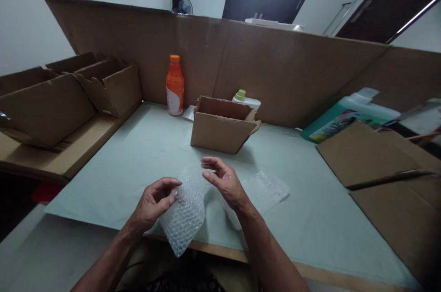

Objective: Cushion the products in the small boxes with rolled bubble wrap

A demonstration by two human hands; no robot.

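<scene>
A: Head view: we've got the bubble wrap (184,218) at the near edge of the table (310,218). Our left hand (153,202) pinches its left side, fingers closed on it.

B: Yep, and our right hand (223,181) sits loosely open on top. The cardboard box (220,131) is farther back, with the orange bottle (175,85) to its far left.

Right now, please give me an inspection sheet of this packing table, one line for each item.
Surface: pale green table, partly bare.
Job's things: bubble wrap at front edge; second sheet lies flat.
Clutter: open carton, orange bottle, white bottle, green jug, flat cardboard.
Hands: left hand pinches the wrap; right hand open above it.
Cables: nothing seen.
Surroundings: cardboard screen, side boxes.
</scene>
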